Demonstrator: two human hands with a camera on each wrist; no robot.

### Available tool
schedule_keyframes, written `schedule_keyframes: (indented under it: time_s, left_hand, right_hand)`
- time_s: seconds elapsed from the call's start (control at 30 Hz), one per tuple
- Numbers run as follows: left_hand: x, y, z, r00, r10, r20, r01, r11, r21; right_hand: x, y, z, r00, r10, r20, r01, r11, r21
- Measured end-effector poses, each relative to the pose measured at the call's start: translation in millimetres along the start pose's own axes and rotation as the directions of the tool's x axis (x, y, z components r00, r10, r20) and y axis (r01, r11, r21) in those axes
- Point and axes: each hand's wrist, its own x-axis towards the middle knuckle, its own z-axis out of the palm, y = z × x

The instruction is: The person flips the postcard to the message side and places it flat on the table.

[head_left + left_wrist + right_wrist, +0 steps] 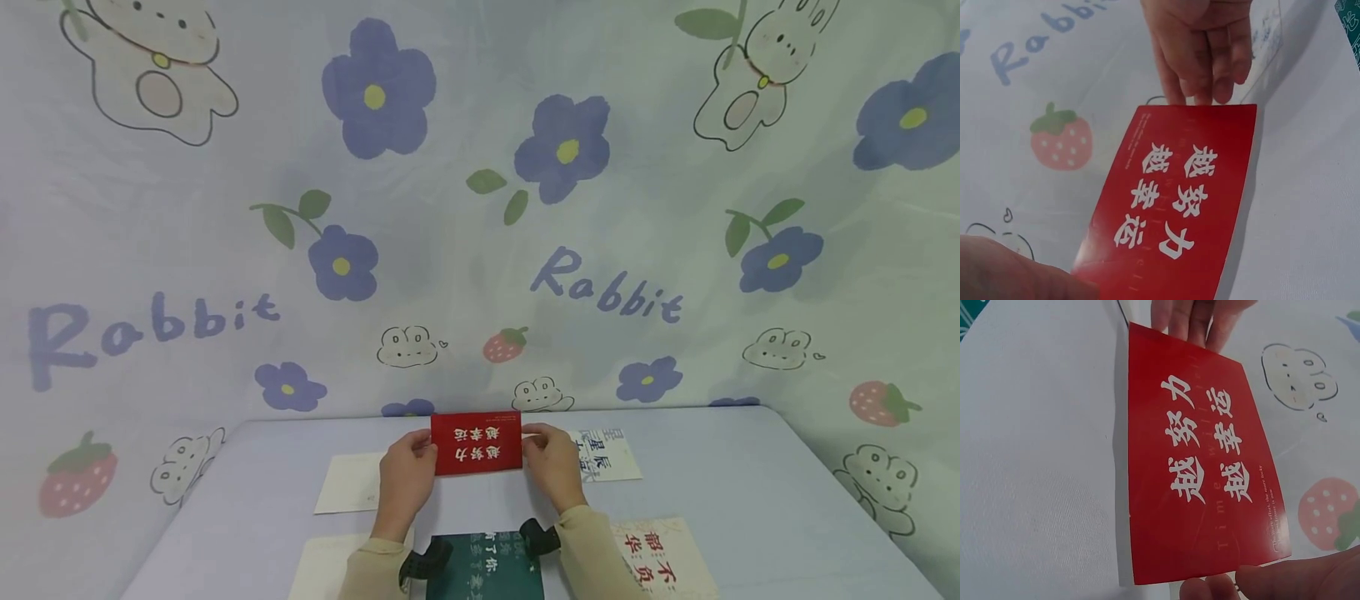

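A red card [476, 443] with white characters is held between both hands at the far side of the table, its print upside down in the head view. My left hand [407, 475] pinches its left edge, while my right hand [553, 467] grips the right edge. From the left wrist, the red card [1166, 194] shows tilted, with the right fingers [1188, 69] partly hidden behind its far edge. In the right wrist view, the right thumb [1304, 578] lies along the near edge of the card.
Around the red card lie a pale card [347, 483], another pale card [318, 567], a dark green card [483, 575], a card with red characters [675, 558] and one with blue characters [615, 458]. A printed rabbit-and-flower cloth [450, 242] hangs behind the white table [780, 517].
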Motion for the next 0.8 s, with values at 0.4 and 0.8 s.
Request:
schedule_keyframes:
  time_s: [0.4, 0.8]
  left_hand:
    - [6.8, -1.6, -0.8, 1.000, 0.022, 0.008, -0.022, 1.000, -0.017]
    - [10.0, -3.1, -3.0, 0.999, 0.042, -0.013, -0.042, 0.999, -0.023]
  right_hand:
    - [2.9, -3.5, 3.8, 0.998, 0.021, -0.063, -0.020, 1.000, 0.020]
    - [5.3, -3.7, 5.9, 0.996, 0.019, -0.087, -0.016, 0.999, 0.041]
